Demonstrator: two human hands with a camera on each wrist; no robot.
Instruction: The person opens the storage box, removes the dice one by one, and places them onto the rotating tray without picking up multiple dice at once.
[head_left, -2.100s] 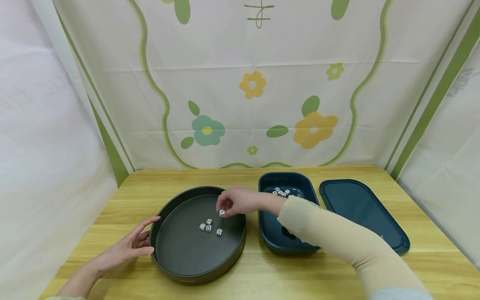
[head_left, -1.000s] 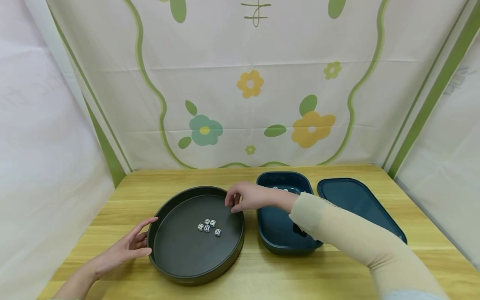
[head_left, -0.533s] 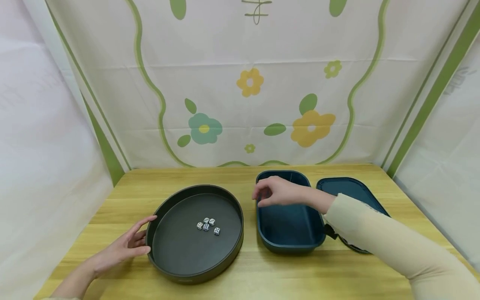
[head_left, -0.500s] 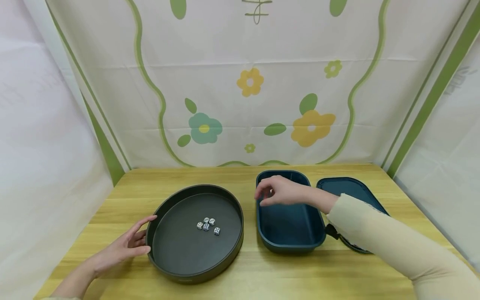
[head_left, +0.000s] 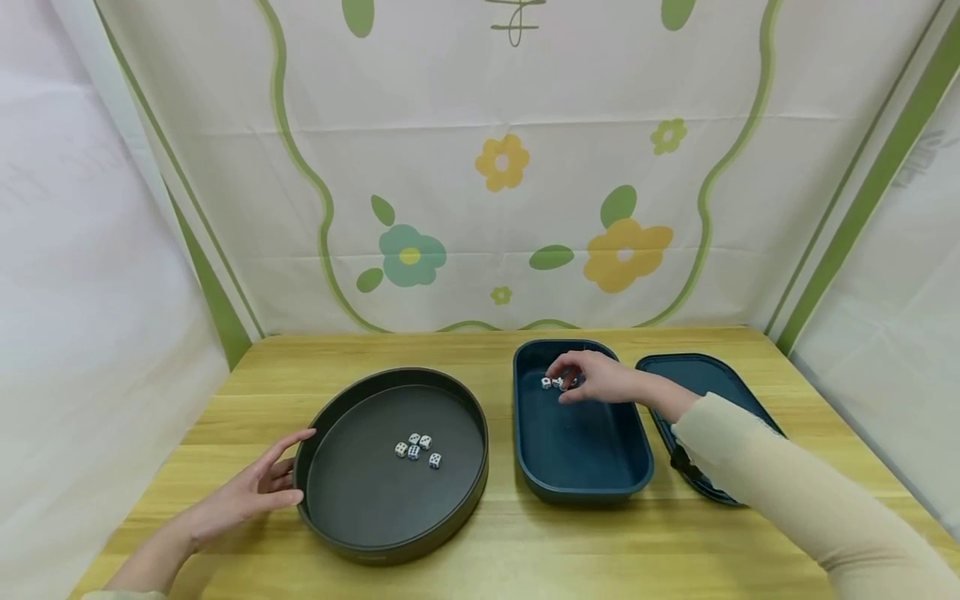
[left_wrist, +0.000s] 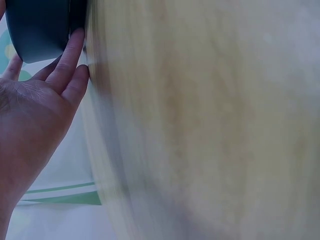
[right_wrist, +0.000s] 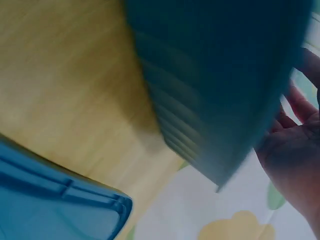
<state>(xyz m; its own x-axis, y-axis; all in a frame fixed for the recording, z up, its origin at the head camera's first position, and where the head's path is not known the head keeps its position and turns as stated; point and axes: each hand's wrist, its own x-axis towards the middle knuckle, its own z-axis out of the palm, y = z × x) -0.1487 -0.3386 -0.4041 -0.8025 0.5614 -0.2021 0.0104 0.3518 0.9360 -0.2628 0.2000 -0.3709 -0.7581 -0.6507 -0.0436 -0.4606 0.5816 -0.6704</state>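
My left hand (head_left: 243, 492) rests against the left side of a round dark grey pan (head_left: 375, 546), thumb and fingers spread along its wall. In the left wrist view the fingertips of this hand (left_wrist: 45, 90) touch the pan's side (left_wrist: 40, 30). Several white dice (head_left: 413, 452) lie grouped in the pan. My right hand (head_left: 600, 379) hangs over the far part of a deep blue rectangular container (head_left: 585, 492), fingers loosely bent. White dice (head_left: 546, 383) sit right by its fingertips, partly hidden by the hand. The right wrist view shows mainly the container's outer wall (right_wrist: 200, 100).
A flat blue lid (head_left: 697, 371) lies right of the container, partly beneath the right forearm. Both vessels stand apart on a wooden table (head_left: 525, 542). A white cloth with printed flowers (head_left: 502, 233) rises behind the table's far edge.
My right hand put a die among the others in the pan, let go, and moved right, coming down into the blue container beside its dice. The left hand has stayed on the pan.
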